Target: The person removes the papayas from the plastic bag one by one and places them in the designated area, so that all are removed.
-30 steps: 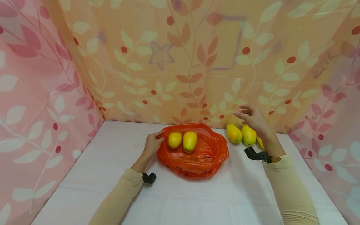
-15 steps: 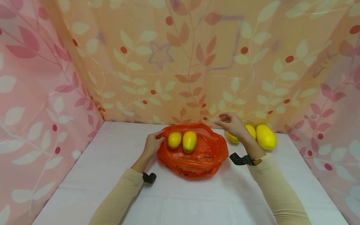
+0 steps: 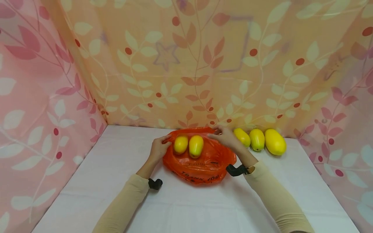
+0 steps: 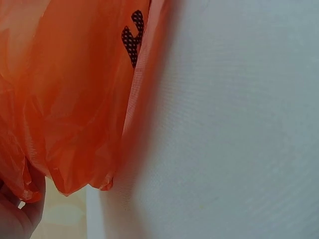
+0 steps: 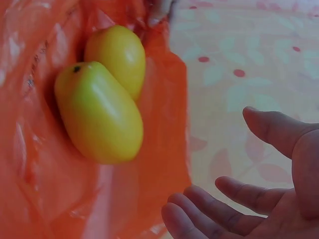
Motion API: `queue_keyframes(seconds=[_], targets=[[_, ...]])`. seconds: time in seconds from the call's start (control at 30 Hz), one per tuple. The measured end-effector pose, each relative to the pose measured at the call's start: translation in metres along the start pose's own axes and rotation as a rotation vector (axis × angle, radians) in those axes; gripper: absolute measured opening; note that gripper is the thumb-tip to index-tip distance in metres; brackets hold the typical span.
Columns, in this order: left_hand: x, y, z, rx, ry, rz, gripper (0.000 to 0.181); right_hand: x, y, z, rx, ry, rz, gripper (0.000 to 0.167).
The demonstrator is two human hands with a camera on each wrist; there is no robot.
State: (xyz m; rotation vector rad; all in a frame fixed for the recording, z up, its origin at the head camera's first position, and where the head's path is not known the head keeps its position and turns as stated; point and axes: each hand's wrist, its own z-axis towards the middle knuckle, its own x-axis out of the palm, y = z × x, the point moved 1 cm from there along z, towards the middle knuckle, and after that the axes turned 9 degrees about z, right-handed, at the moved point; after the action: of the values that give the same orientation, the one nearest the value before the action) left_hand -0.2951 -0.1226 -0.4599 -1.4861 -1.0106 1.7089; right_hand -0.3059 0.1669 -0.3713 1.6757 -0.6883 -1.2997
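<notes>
An orange-red plastic bag (image 3: 201, 176) printed "THANK YOU" lies spread with its mouth up on the white table. Two yellow mangoes (image 3: 196, 146) rest in it side by side, one greener at its end; the right wrist view shows both mangoes (image 5: 99, 117) close together. At the bag's left rim, my left hand (image 3: 158, 149) pinches the plastic; the left wrist view shows the left hand (image 4: 20, 214) at the bag's crumpled edge. My right hand (image 3: 225, 137) is over the bag's upper right rim. In the right wrist view the right hand (image 5: 264, 199) holds nothing, its thumb apart from the fingers.
Three more yellow mangoes stand in a row at the back right: a left one (image 3: 242, 137), a middle one (image 3: 257, 140) and a larger right one (image 3: 275, 141). Floral cloth walls (image 3: 145, 64) enclose the white table (image 3: 186, 210) at the back and both sides.
My right hand has moved left and slightly down, from above the row of mangoes to the bag's right rim. The left hand, the bag and the mangoes stay put.
</notes>
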Motion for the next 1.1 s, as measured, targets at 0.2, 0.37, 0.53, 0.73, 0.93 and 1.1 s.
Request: queue_keyframes(seconds=[0.2,0.37,0.53,0.73,0.93,1.1], targets=[[0.0,0.0,0.0,-0.003,-0.002,0.005,0.037,0.014,-0.004,0.006,0.031,0.022,-0.038,0.058],[0.0,0.0,0.0,-0.006,0.01,-0.002,0.037,0.028,-0.012,0.013,0.107,0.09,-0.035,0.063],[-0.001,0.001,0.0,0.006,0.003,0.008,0.037,0.038,-0.02,0.021,0.163,0.109,-0.044,0.07],[0.0,0.003,0.002,0.006,0.015,0.029,0.038,0.046,-0.026,0.031,0.164,0.125,-0.055,0.064],[0.0,0.006,0.003,-0.003,0.028,0.03,0.039,0.056,-0.026,0.038,0.07,0.133,-0.051,0.031],[0.001,0.007,0.004,0.003,0.034,0.024,0.039,0.062,-0.028,0.042,0.108,0.042,-0.122,0.032]])
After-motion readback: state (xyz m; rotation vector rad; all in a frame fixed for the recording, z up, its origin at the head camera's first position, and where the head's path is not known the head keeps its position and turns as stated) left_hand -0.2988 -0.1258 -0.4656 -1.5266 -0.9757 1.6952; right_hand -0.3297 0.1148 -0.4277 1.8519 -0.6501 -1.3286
